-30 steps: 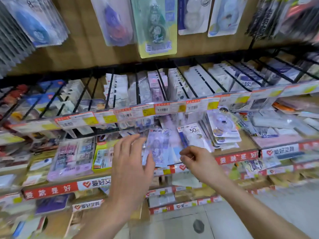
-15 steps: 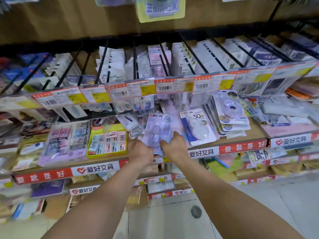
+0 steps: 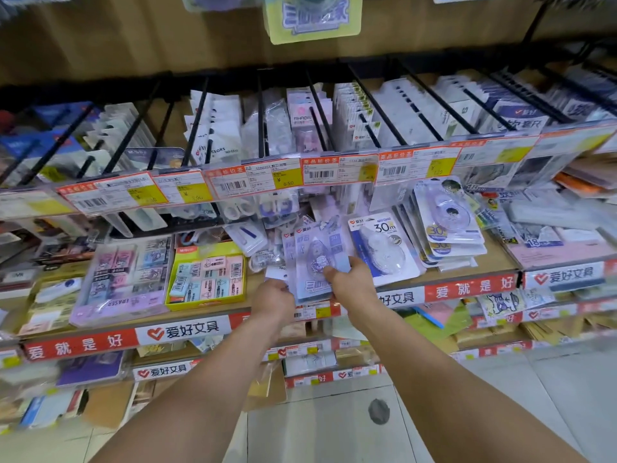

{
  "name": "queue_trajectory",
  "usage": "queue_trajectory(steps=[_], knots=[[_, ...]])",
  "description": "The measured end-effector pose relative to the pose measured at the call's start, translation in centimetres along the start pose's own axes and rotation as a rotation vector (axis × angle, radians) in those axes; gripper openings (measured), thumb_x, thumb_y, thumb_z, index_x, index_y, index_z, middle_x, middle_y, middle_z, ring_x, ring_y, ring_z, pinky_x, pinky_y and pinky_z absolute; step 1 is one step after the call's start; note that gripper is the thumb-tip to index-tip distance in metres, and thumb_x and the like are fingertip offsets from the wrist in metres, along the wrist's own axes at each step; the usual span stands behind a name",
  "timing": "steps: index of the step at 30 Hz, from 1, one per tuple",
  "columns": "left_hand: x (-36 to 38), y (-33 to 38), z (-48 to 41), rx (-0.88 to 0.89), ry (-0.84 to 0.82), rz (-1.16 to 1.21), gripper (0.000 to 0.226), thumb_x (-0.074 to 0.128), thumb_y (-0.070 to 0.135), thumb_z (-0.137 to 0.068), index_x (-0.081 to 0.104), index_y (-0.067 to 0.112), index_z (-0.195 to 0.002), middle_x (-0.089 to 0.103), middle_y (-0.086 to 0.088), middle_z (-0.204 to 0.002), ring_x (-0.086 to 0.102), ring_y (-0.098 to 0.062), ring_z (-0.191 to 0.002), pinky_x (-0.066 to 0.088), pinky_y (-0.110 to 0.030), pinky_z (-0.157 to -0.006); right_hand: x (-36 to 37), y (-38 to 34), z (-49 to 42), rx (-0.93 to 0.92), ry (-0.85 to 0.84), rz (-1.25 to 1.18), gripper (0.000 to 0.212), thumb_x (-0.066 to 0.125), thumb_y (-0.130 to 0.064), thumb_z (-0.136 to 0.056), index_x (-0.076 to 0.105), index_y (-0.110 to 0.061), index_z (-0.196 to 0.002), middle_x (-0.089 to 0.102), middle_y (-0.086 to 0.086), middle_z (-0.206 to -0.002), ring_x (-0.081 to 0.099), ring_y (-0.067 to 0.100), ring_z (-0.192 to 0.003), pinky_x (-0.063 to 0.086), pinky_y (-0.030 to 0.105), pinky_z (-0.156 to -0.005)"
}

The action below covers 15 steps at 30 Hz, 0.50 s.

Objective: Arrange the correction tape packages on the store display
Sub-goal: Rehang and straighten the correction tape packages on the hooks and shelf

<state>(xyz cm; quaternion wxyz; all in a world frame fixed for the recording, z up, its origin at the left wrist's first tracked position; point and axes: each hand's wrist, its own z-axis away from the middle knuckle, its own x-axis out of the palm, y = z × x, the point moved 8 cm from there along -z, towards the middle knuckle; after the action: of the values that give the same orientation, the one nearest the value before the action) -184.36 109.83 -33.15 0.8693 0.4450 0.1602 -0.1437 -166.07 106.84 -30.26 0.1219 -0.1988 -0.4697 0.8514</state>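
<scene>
1. both hands are on a small stack of correction tape packages (image 3: 312, 262) lying flat on the wooden shelf (image 3: 474, 274), under the row of price tags (image 3: 320, 172).
2. left hand (image 3: 272, 300) curled around the stack's lower left corner, fingers tucked out of sight; looks like a pinch on the card edge, but can't tell how firm.
3. right hand (image 3: 354, 284) grips the lower right edge, thumb on top of the front card, other fingers seem underneath.
4. just right of the right hand: a white 30m tape pack (image 3: 384, 248), touching or slightly under the held stack. further right, a fanned pile of round-blister packs (image 3: 447, 218).
5. left of the left hand: yellow eraser box (image 3: 207, 275), then a purple eraser tray (image 3: 123, 279), apart from the stack.
6. handling guess: light, thin card backing with a clear plastic bubble. card is stiff-ish but bends; film is slick, so stacked packs likely slide over each other.
7. best hold is on the flat card margins at both sides, not on the bubble, which could dent or pop off.
8. step looks like squaring up the stack in its slot; neighbours crowd it, so a nudge could shift the 30m pack.
</scene>
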Motion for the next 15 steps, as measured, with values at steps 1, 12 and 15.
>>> queue_trajectory(steps=[1, 12, 15], knots=[[0.1, -0.2, -0.1, -0.014, 0.002, 0.025, 0.019, 0.054, 0.003, -0.091, 0.059, 0.016, -0.077, 0.069, -0.013, -0.098, 0.067, -0.037, -0.097, 0.058, -0.045, -0.085, -0.5, 0.0, 0.3, 0.004, 0.003, -0.038, 0.027, 0.069, -0.018, -0.096, 0.060, -0.011, -0.121, 0.071, 0.008, -0.103, 0.068, 0.026, -0.087, 0.057, 0.039, -0.074], [2.0, -0.1, 0.1, -0.172, -0.087, 0.350, 0.013, 0.070, 0.005, -0.089, 0.060, 0.008, -0.083, 0.059, -0.008, -0.073, 0.046, -0.016, -0.054, 0.040, -0.026, -0.049, -4.4, 1.2, 3.1, 0.060, 0.045, -0.149, 0.025, 0.069, -0.018, -0.093, 0.052, -0.019, -0.112, 0.067, 0.002, -0.097, 0.069, 0.021, -0.086, 0.063, 0.047, -0.084], [1.7, 0.3, 0.7, -0.153, -0.116, 0.369, 0.006, 0.064, 0.006, -0.095, 0.063, 0.010, -0.092, 0.064, -0.007, -0.084, 0.049, -0.015, -0.058, 0.042, -0.024, -0.046, -4.7, 1.3, 3.4, 0.116, 0.014, -0.190, 0.024, 0.070, -0.015, -0.092, 0.055, -0.016, -0.110, 0.068, 0.004, -0.098, 0.069, 0.018, -0.083, 0.063, 0.036, -0.071]])
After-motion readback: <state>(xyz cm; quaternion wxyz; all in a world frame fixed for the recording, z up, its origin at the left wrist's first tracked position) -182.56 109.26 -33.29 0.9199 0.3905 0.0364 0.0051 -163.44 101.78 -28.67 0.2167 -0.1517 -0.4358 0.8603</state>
